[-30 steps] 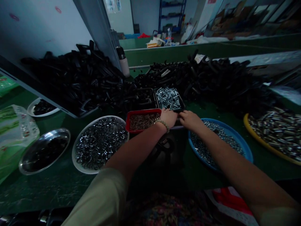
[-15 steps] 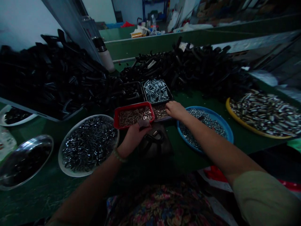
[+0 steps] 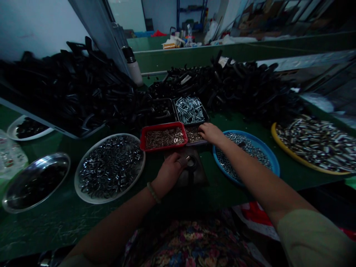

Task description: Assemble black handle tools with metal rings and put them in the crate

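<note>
My left hand (image 3: 172, 170) is closed at the left side of a black part with a round ring-like end (image 3: 191, 164), which lies on a dark flat block (image 3: 198, 178). The fingertips touch this part, though the hand hides some of it. My right hand (image 3: 211, 133) reaches to a small shallow tray of tiny brassy pieces (image 3: 194, 135), its fingers bent together at the tray's right side. Whatever the fingertips pinch is too small to make out. Beside that tray stands a red tray (image 3: 143, 144) holding thin coppery pins.
Behind are a black tray of silver pins (image 3: 190, 110) and heaps of black curved parts (image 3: 239, 83). A white bowl of metal rings (image 3: 80, 193) is at left. To the right are a blue basin (image 3: 274, 159) and a yellow tray (image 3: 300, 157) of metal pieces. A bottle (image 3: 135, 72) stands behind.
My left hand has come down from the red tray's front edge to the black part on the block. My right hand stays at the small tray. The view has shifted slightly.
</note>
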The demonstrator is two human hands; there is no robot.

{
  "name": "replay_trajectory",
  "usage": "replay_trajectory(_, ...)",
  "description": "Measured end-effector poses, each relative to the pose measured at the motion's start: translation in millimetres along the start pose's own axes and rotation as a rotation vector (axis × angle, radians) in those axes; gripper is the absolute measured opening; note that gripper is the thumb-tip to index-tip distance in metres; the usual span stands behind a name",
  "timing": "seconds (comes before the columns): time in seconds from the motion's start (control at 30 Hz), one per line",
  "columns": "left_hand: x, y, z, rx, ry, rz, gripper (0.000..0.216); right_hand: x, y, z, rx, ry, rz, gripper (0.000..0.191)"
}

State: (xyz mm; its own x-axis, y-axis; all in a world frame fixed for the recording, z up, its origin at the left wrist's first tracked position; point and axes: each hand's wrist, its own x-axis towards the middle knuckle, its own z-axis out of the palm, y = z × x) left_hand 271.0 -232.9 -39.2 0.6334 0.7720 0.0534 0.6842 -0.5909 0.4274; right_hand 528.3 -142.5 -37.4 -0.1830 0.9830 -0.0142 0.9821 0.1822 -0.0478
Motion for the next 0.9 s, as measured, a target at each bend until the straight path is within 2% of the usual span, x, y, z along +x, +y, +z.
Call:
replay_trajectory(0.13, 0, 6, 0, 0.155, -0.041, 0.034, 0.024, 2, -1, 4, -0.016, -0.009, -0.017, 0.021)
replay_trajectory(0.43, 2, 11, -2, 0.151, -0.035, -0.058, 0.029, 6, -9, 5, 0.009, 0.013, -0.013, 0.017)
replay_trajectory(0.63, 2, 11, 1, 0.158, -0.035, -0.083, 0.031, 4, -9, -2, 0.121, 0.101, 0.001, 0.016)
replay_trajectory(0.77, 1, 15, 0, 0.281, -0.06, -0.08, 0.031, -20, -19, -11, 0.213, 0.184, -0.006, 0.014)
replay_trajectory(0.9, -4, 17, -4, 0.347, -0.093, 0.019, 0.023, -61, -43, -8, 0.524, 0.263, -0.143, 0.011)
